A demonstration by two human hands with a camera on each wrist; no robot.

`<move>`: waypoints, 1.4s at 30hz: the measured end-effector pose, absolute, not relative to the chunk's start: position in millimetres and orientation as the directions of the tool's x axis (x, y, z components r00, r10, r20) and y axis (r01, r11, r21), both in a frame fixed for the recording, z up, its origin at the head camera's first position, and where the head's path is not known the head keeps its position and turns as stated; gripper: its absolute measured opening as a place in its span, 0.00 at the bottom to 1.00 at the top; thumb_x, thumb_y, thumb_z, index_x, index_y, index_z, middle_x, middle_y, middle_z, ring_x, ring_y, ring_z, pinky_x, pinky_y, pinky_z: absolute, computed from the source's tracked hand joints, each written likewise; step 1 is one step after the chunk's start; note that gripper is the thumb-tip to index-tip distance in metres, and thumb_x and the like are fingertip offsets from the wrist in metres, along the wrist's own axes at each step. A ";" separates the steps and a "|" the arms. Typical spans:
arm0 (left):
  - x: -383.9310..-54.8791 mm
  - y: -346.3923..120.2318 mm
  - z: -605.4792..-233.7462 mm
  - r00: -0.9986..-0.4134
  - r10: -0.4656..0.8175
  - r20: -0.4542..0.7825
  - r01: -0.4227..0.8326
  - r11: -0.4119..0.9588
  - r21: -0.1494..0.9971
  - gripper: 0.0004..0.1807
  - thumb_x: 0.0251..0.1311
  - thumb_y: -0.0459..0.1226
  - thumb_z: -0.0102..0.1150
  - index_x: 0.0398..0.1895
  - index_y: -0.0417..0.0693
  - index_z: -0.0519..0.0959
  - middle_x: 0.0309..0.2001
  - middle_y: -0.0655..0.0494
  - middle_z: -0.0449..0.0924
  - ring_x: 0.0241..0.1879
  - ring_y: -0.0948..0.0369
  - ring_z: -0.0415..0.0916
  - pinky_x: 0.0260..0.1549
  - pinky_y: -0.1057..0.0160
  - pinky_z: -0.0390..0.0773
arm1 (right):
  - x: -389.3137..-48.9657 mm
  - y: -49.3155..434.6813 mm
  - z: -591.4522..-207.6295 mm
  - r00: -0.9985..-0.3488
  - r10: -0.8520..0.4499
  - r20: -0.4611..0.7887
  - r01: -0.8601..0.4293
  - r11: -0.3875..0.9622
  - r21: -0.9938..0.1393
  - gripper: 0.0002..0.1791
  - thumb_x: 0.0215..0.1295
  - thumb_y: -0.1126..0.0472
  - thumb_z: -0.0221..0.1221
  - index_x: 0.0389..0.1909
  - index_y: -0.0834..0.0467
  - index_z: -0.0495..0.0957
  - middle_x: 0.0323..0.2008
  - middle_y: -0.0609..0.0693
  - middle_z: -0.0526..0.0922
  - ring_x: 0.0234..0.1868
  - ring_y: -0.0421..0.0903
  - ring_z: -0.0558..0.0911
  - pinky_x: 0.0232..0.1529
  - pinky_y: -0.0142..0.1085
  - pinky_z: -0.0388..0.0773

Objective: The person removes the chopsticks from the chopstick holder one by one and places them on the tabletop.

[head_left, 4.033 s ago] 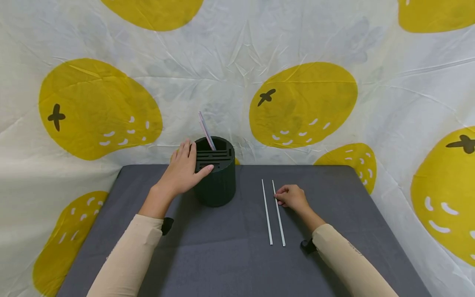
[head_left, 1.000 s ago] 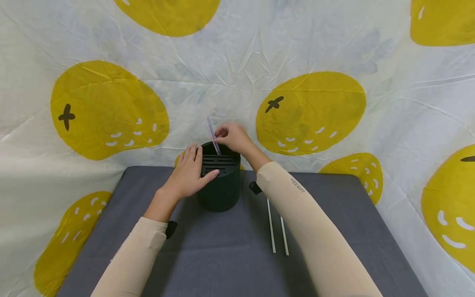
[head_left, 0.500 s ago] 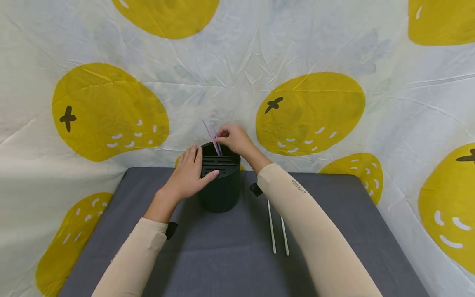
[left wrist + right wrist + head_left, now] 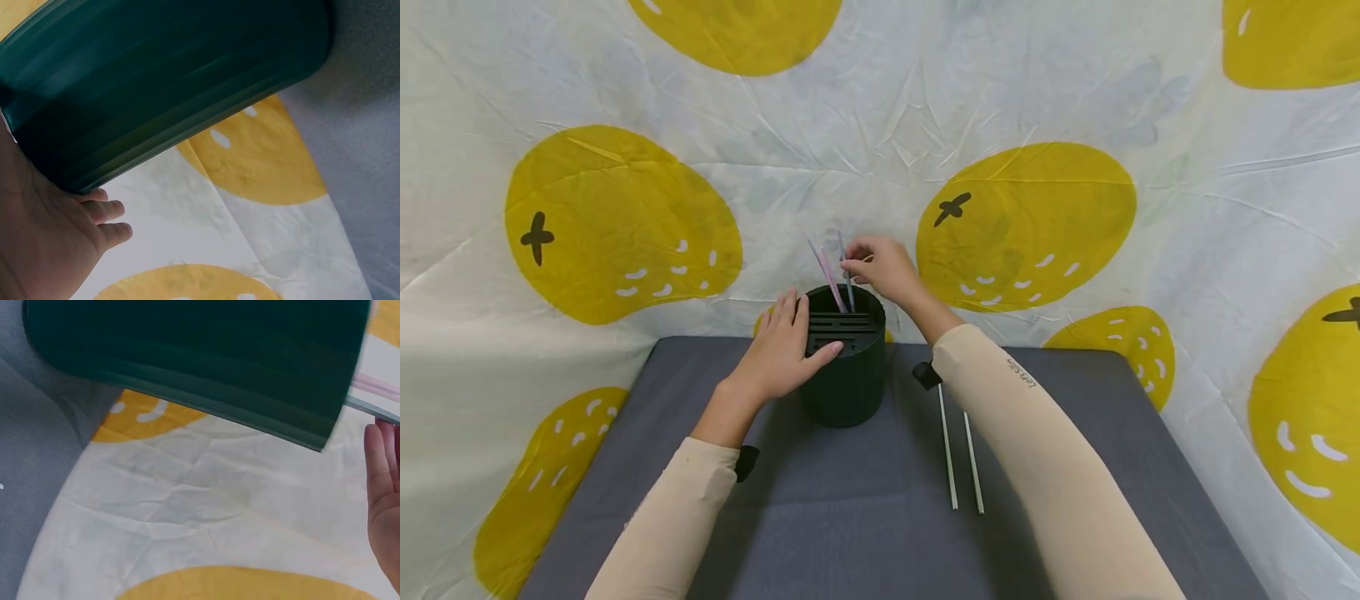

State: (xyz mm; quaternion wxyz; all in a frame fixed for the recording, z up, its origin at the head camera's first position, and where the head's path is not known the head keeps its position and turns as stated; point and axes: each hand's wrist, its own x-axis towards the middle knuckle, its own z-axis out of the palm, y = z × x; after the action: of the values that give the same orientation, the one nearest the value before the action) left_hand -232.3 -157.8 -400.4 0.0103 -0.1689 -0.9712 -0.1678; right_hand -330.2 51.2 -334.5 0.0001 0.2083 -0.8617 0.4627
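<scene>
A dark green cylindrical holder [image 4: 842,392] with a slotted section across its top stands at the back of the table. My left hand [image 4: 775,350] rests on its left rim, fingers and thumb stretched out. Above the open back part, my right hand [image 4: 883,267] pinches a thin grey stick [image 4: 851,296] between thumb and fingers. That stick stands nearly upright, its lower end hidden inside the holder. Thin pinkish sticks [image 4: 831,279] lean left beside it. In the right wrist view, the grey stick [image 4: 369,409] sticks out past the holder's rim toward my fingertips.
Two thin white sticks [image 4: 948,450] lie side by side on the grey table [image 4: 850,525], partly under my right forearm. A white cloth [image 4: 880,108] with yellow fruit shapes hangs right behind the table and at its sides.
My right hand has gone from a white stick on the table to the holder. It has drawn the grey stick rightward from the pinkish ones and slightly up. The left hand stays put.
</scene>
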 end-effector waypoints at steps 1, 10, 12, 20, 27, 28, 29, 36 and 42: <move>-232.4 -157.6 -400.3 -0.943 0.324 0.076 0.331 0.886 0.324 0.60 0.68 0.76 0.32 0.84 0.39 0.38 0.84 0.39 0.28 0.83 0.39 0.34 0.78 0.33 0.43 | -330.3 52.4 -332.3 -0.912 -0.355 0.205 -0.363 0.468 -0.805 0.06 0.73 0.61 0.64 0.44 0.60 0.83 0.44 0.56 0.86 0.45 0.51 0.87 0.49 0.43 0.87; -231.6 -156.0 -399.3 -0.945 0.318 0.076 0.325 0.887 0.328 0.60 0.68 0.75 0.34 0.84 0.38 0.38 0.84 0.38 0.28 0.83 0.38 0.34 0.77 0.33 0.43 | -332.3 66.7 -314.6 -0.907 -0.310 0.285 -0.381 0.316 -0.869 0.05 0.72 0.66 0.63 0.43 0.65 0.81 0.44 0.63 0.86 0.43 0.54 0.88 0.46 0.39 0.88; -231.8 -155.8 -399.1 -0.945 0.318 0.072 0.324 0.889 0.325 0.60 0.68 0.75 0.34 0.84 0.38 0.38 0.84 0.38 0.28 0.83 0.38 0.34 0.77 0.33 0.42 | -331.0 71.0 -309.7 -0.902 -0.301 0.310 -0.394 0.277 -0.877 0.05 0.72 0.67 0.63 0.43 0.66 0.81 0.43 0.63 0.86 0.42 0.54 0.88 0.46 0.39 0.88; -232.8 -158.9 -398.5 -0.947 0.316 0.062 0.319 0.893 0.319 0.60 0.68 0.75 0.33 0.84 0.38 0.37 0.84 0.37 0.27 0.82 0.36 0.33 0.77 0.31 0.41 | -324.0 85.1 -284.9 -0.878 -0.250 0.407 -0.449 0.138 -0.883 0.08 0.70 0.67 0.64 0.44 0.69 0.82 0.46 0.68 0.85 0.40 0.52 0.89 0.46 0.40 0.88; -229.9 -159.8 -396.6 -0.948 0.311 0.061 0.314 0.895 0.317 0.60 0.68 0.75 0.34 0.84 0.38 0.37 0.84 0.38 0.27 0.83 0.38 0.32 0.78 0.33 0.40 | -317.9 99.6 -264.1 -0.862 -0.218 0.458 -0.479 0.050 -0.877 0.07 0.69 0.68 0.65 0.43 0.68 0.82 0.38 0.56 0.85 0.39 0.49 0.89 0.44 0.39 0.88; -229.7 -159.9 -396.7 -0.949 0.311 0.058 0.313 0.895 0.319 0.60 0.68 0.75 0.34 0.84 0.38 0.37 0.84 0.39 0.27 0.83 0.39 0.31 0.78 0.33 0.39 | -317.0 102.5 -260.5 -0.860 -0.208 0.466 -0.481 0.026 -0.876 0.07 0.69 0.68 0.65 0.43 0.68 0.82 0.37 0.55 0.85 0.39 0.49 0.89 0.44 0.38 0.88; -229.6 -160.0 -397.0 -0.949 0.310 0.057 0.312 0.895 0.318 0.60 0.68 0.75 0.33 0.84 0.38 0.37 0.84 0.39 0.26 0.83 0.39 0.31 0.78 0.33 0.39 | -316.1 105.6 -257.0 -0.858 -0.199 0.473 -0.483 0.002 -0.875 0.07 0.69 0.69 0.65 0.43 0.69 0.81 0.37 0.56 0.85 0.38 0.49 0.89 0.44 0.38 0.88; -230.8 -160.3 -398.4 -0.948 0.311 0.066 0.315 0.896 0.314 0.61 0.68 0.76 0.32 0.84 0.39 0.36 0.84 0.39 0.26 0.83 0.39 0.31 0.77 0.32 0.39 | -307.4 135.4 -241.9 -0.851 -0.154 0.502 -0.496 -0.075 -0.865 0.07 0.67 0.69 0.67 0.42 0.69 0.82 0.37 0.56 0.86 0.36 0.48 0.89 0.40 0.35 0.88; -232.5 -161.4 -397.2 -0.947 0.316 0.064 0.319 0.895 0.312 0.61 0.67 0.76 0.32 0.84 0.39 0.35 0.84 0.40 0.26 0.83 0.39 0.31 0.78 0.33 0.39 | -296.1 164.7 -251.9 -0.870 -0.122 0.478 -0.477 -0.038 -0.878 0.09 0.67 0.69 0.67 0.42 0.71 0.81 0.38 0.56 0.85 0.36 0.49 0.89 0.40 0.35 0.88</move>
State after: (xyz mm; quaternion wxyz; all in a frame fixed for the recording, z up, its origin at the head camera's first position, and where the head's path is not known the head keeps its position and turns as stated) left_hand -232.5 -161.4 -397.2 0.0057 -0.1630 -0.9734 -0.1611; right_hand -296.1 164.7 -251.9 0.1296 0.2196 -0.6815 0.6860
